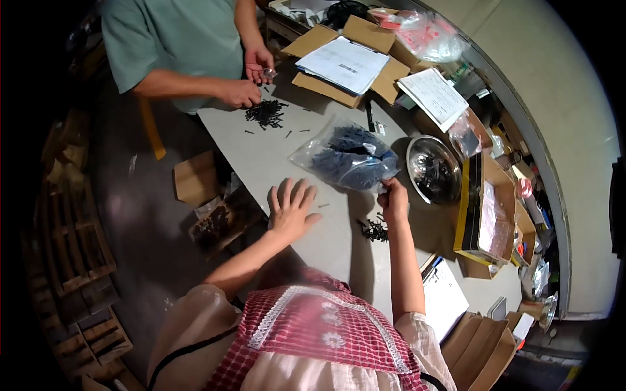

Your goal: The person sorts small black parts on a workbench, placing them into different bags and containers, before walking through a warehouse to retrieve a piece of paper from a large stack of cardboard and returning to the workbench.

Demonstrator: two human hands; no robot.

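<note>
pinching, in the head view, the near right corner of a clear plastic bag (319, 153) with the right grip (394, 201), curled closed on it. holding that bag, filled with dark pieces, on the grey surface (329, 242) between a pile of black screws (264, 115) and a steel bowl (415, 156). resting the left grip (291, 212) palm down with fingers spread. having a smaller pile (375, 231) just beside the right forearm (405, 274).
</note>
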